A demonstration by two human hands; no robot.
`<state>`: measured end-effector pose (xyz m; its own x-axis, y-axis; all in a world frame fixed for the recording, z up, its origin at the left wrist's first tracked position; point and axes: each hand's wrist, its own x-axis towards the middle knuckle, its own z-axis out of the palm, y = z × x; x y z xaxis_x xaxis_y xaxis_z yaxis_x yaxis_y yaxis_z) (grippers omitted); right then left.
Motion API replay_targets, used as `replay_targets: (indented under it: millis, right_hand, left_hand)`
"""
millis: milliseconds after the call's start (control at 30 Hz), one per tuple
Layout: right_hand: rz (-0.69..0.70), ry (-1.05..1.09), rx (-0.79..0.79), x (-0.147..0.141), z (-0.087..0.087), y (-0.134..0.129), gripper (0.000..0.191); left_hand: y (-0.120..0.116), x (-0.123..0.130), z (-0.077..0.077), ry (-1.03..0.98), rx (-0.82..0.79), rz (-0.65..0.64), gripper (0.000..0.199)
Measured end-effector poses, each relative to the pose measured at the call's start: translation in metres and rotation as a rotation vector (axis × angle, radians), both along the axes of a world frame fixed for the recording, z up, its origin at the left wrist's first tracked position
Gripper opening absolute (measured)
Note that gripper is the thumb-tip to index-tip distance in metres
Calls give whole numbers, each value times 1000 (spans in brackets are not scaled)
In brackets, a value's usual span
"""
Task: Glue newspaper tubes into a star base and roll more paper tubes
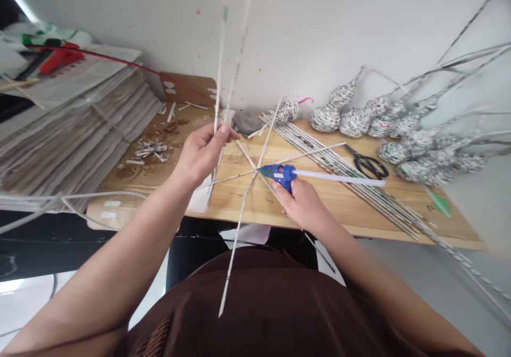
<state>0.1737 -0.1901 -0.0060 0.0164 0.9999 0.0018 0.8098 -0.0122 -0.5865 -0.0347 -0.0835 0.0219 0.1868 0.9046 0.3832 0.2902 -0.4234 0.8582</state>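
Note:
My left hand (203, 152) is closed round two thin rolled-paper sticks (221, 64) that stand nearly upright; their upper ends are blurred. My right hand (301, 202) grips a blue glue gun (279, 173) with a long clear glue stick (339, 179) out of its back. Its nozzle is at the centre of several paper sticks crossed like a star (242, 208) on the wooden table. One stick of the star reaches over the table's front edge toward my lap.
A bundle of paper sticks (339, 171) lies right of the star, near black scissors (369, 165). Woven paper gourd shapes (355, 123) line the back right. Stacked newspapers (75, 128), paper scraps (151, 150) and a red cord (151, 71) are at left.

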Motion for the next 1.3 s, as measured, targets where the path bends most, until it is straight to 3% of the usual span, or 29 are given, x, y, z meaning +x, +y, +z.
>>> replay_targets:
  millis: [100,233,433,567,700,900,1133,1300]
  right_hand:
    - [33,-52,22,-3,2,0,28]
    - [45,-83,67,-4,4,-1,26]
    - [-71,133,-60,1,-1,-3,30]
    - [-192,298,-132,5,-8,-6,37]
    - [-194,343,-116,5,-9,-7,37]
    - [-96,217,-63,4,-4,-7,35]
    - [44,-47,54,-1,4,-5,28]
    - [45,-192,83,-5,4,-8,26]
  left_hand:
    - [0,-4,5,-20,51,36,38]
    - [0,0,-5,-113,-32,-31,36]
    - [-2,10,-17,-214,-167,-118,37]
    - [-2,15,-20,-225,-183,-120,39]
    - [1,20,-26,-211,-140,-106,38]
    - [2,23,-35,-174,-47,-76,34]
    - [-1,26,-42,-137,-52,-72,34]
    - [-3,30,-44,-116,-42,-65,33]
